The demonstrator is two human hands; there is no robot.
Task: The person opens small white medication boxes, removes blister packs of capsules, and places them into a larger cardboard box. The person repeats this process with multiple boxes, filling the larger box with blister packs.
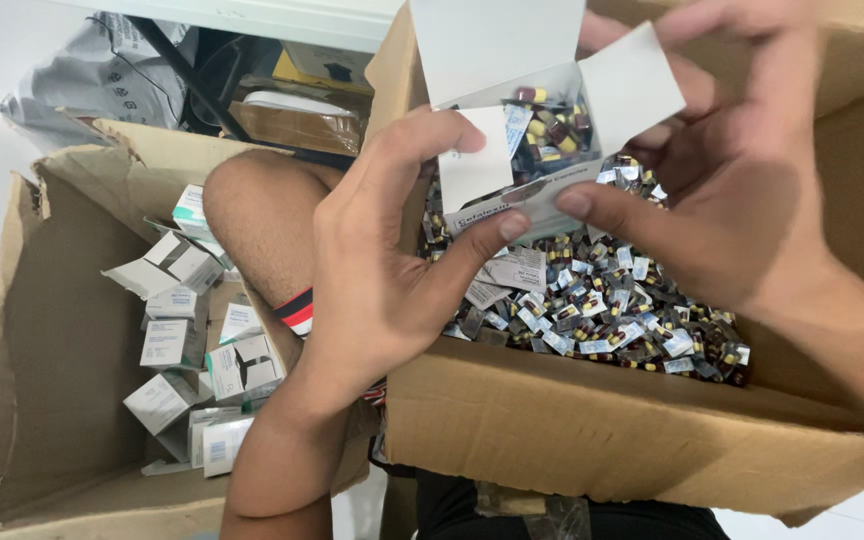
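Note:
Both hands hold a small white medicine carton [512, 60] with its flaps open, raised over a cardboard box [592, 430]. My left hand [392, 260] grips the carton's lower left side, thumb on its front. My right hand [732, 190] grips it from the right, thumb under the front edge. Blister strips [550, 125] of dark red and yellow capsules show inside the open carton. A heap of similar blister strips [602, 300] fills the cardboard box below.
At the left, a second, torn cardboard box [52, 330] holds several empty white cartons [192, 350]. A bare knee [257, 215] sits between the two boxes. A crumpled grey bag [102, 75] and brown packages [297, 120] lie behind.

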